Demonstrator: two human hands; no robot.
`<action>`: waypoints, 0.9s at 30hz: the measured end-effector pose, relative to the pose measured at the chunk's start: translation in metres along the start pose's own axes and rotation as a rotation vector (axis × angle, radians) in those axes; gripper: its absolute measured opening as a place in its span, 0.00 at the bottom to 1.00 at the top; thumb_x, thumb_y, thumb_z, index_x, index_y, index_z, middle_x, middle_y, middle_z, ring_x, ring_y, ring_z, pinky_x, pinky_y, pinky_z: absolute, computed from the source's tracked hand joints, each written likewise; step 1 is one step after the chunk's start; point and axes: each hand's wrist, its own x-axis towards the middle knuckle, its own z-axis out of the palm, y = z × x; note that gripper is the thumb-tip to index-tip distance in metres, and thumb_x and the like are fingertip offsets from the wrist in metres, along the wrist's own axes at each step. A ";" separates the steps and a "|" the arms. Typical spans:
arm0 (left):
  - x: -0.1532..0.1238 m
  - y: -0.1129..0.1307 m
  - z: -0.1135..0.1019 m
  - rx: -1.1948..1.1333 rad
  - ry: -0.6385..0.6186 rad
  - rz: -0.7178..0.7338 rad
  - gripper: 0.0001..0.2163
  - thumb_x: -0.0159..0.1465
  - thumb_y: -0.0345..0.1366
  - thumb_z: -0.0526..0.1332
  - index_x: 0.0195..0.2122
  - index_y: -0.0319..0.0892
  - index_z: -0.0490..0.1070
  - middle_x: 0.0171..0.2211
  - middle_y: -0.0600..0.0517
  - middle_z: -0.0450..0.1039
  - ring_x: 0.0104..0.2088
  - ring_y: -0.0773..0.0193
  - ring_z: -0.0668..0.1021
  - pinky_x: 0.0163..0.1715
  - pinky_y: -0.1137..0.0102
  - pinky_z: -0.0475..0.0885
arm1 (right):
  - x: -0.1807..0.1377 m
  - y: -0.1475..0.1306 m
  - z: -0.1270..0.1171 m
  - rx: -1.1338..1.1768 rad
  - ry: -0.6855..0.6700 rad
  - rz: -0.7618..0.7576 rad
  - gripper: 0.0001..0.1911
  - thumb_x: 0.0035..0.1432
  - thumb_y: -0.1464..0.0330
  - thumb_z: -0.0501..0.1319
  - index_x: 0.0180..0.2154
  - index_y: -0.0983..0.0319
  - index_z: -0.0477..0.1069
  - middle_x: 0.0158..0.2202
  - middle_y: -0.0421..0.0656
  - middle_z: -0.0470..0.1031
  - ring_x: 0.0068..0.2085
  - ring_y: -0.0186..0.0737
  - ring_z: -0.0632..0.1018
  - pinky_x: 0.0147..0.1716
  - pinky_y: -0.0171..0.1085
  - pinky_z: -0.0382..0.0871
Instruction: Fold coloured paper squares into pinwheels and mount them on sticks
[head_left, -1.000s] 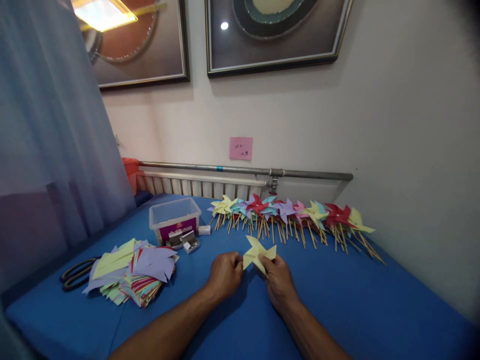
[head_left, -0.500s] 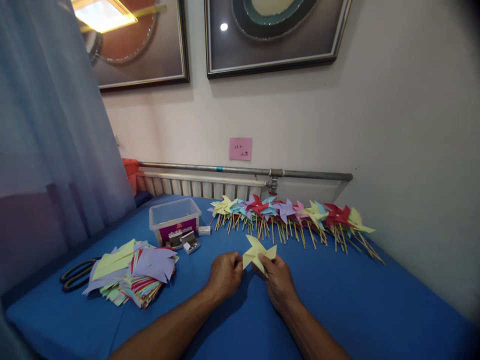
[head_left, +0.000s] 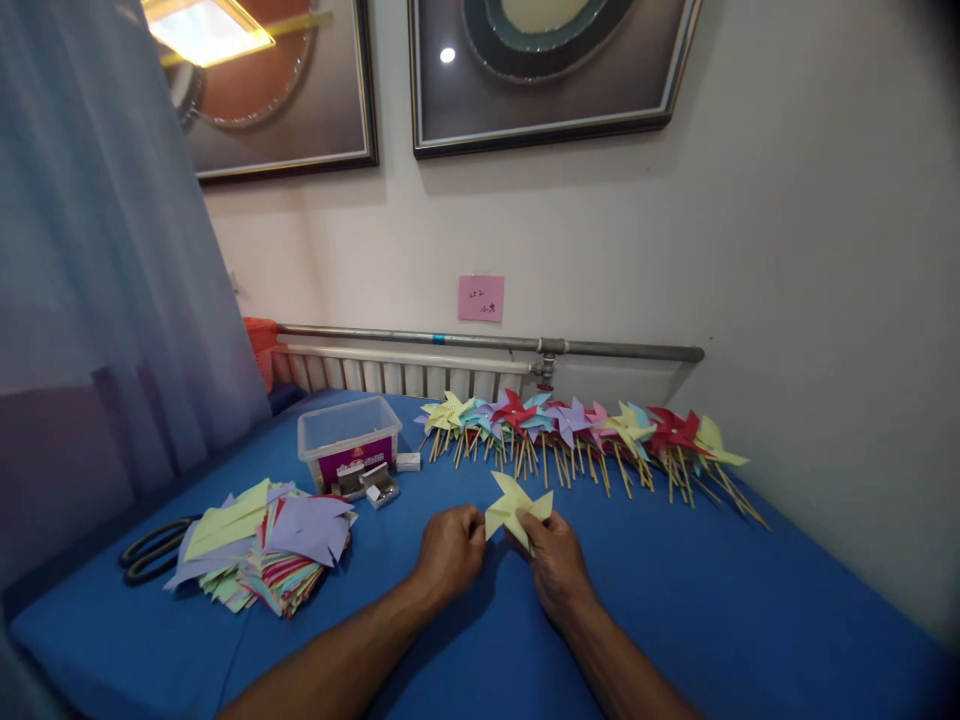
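A pale yellow paper pinwheel (head_left: 511, 497) with folded blades is gripped in my right hand (head_left: 559, 560), the thumb pressed on its centre. Close against its left blade, my left hand (head_left: 450, 550) is closed, its thumb and fingers pressed together; whatever they hold, if anything, is hidden. No stick shows on this pinwheel. Both hands are above the blue-covered table (head_left: 480, 650). Beyond them lies a long row of finished pinwheels (head_left: 570, 420) in several colours, their wooden sticks pointing toward me.
On the left are a stack of cut coloured paper (head_left: 307, 530) and black-handled scissors (head_left: 154, 550), partly under the paper. Behind them stand a clear plastic tub (head_left: 349, 425) and small open boxes (head_left: 381, 487). A pipe (head_left: 622, 349) and radiator run along the wall.
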 end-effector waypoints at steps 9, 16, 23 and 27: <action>0.001 -0.005 0.005 -0.043 0.021 0.003 0.09 0.62 0.25 0.56 0.27 0.40 0.74 0.26 0.53 0.75 0.30 0.64 0.74 0.31 0.71 0.59 | 0.002 0.003 -0.001 0.003 0.027 -0.002 0.15 0.42 0.62 0.74 0.34 0.60 0.78 0.30 0.41 0.84 0.31 0.45 0.83 0.35 0.39 0.77; -0.002 -0.004 0.015 -0.116 0.030 -0.066 0.08 0.62 0.27 0.58 0.27 0.40 0.71 0.23 0.56 0.70 0.27 0.67 0.71 0.29 0.73 0.57 | -0.001 -0.001 0.002 0.009 0.010 -0.009 0.14 0.43 0.63 0.74 0.34 0.59 0.79 0.30 0.42 0.84 0.31 0.46 0.83 0.35 0.39 0.77; -0.002 -0.003 0.014 -0.148 0.033 -0.069 0.08 0.63 0.28 0.59 0.26 0.40 0.70 0.23 0.56 0.69 0.26 0.67 0.70 0.29 0.72 0.57 | -0.001 0.001 0.002 0.014 -0.003 -0.032 0.15 0.43 0.64 0.74 0.36 0.59 0.79 0.32 0.42 0.85 0.35 0.48 0.84 0.39 0.40 0.78; -0.002 -0.002 0.013 -0.191 0.028 -0.061 0.07 0.62 0.28 0.58 0.26 0.39 0.71 0.22 0.57 0.69 0.26 0.67 0.69 0.29 0.72 0.57 | 0.000 0.003 0.000 -0.004 0.002 -0.044 0.17 0.43 0.63 0.74 0.37 0.59 0.78 0.32 0.42 0.85 0.35 0.48 0.85 0.38 0.40 0.78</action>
